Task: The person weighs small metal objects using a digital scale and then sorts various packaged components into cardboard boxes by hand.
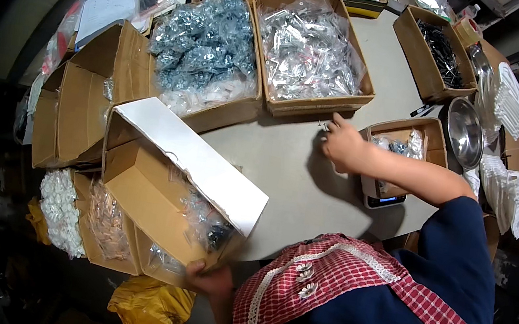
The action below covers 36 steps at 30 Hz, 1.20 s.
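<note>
My left hand (211,279) grips the near rim of a tilted cardboard box (138,175), its thumb lying over the edge. That box has a white outer side and holds small clear bags (206,217) with dark pieces at its near end. Over the grey table my right hand (343,146) reaches out with fingers bent and drawn together. Small thin bits show at its fingertips, too small to make out. Beside my right wrist, a small cardboard box (439,137) with bagged parts sits on a scale (384,201) with a lit display.
Behind my right hand stands a box of clear bags with metal parts (318,51); left of it, another with bluish bags (203,41). A box of black pieces (443,55) and a metal bowl (464,132) are at right. A yellow bag (149,309) lies low at left.
</note>
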Available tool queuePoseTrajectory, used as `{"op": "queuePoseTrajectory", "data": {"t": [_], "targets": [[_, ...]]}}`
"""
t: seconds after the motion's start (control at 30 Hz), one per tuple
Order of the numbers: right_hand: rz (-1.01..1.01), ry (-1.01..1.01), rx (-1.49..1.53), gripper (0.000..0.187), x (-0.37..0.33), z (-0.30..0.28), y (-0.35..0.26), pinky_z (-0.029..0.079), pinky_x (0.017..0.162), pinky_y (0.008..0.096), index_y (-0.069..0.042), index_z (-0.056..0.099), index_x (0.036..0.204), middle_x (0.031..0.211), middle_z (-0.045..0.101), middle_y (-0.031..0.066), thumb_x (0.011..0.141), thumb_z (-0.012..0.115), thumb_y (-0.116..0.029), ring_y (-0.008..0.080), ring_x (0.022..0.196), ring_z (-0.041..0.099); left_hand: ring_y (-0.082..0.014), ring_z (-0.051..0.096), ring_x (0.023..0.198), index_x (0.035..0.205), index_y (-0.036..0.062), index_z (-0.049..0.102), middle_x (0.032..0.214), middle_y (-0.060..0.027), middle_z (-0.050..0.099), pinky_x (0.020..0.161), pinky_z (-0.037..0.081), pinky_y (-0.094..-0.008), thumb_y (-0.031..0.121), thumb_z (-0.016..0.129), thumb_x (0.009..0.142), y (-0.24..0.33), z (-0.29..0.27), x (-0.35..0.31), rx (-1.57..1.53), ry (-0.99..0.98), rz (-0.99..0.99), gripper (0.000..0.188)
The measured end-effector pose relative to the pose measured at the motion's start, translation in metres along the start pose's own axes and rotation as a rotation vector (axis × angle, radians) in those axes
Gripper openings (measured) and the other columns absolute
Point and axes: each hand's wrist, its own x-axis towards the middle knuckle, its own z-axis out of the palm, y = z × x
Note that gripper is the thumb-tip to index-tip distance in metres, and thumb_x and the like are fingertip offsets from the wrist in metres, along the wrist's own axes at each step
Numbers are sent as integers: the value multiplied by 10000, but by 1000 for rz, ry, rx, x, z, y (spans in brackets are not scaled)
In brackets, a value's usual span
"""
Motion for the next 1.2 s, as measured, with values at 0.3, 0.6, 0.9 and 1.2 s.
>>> {"op": "queuePoseTrajectory", "data": {"t": [0.3,0.6,0.9,1.2], "targets": [[89,-281,-346,314,29,78,-22,274,1040,589,-73,727,1076,1014,706,128,863,599,-267,362,961,627,-366,629,983,1317,-13,477,1145,-170,619,853,537,-453,289,523,724,-4,-38,12,85,69,75,667],[249,-66,-158,222,61,70,5,419,832,485,-119,743,975,960,707,73,804,691,-252,255,895,659,-321,628,906,1330,15,476,1113,-127,626,1000,421,-543,200,525,722,-6,-42,12,-52,56,45,637],[39,251,-124,292,79,74,10,510,582,290,-2,652,1046,1087,565,182,794,592,-136,231,815,600,-270,377,1322,1468,87,350,1353,-103,476,1124,241,-599,211,484,747,-4,-14,7,9,-160,79,743],[-70,407,303,349,71,35,10,547,738,412,15,535,1018,1038,532,193,684,635,4,336,909,635,-355,433,1263,1310,22,467,1313,-120,464,1055,358,-625,274,434,795,-23,-26,10,507,174,293,574]]}}
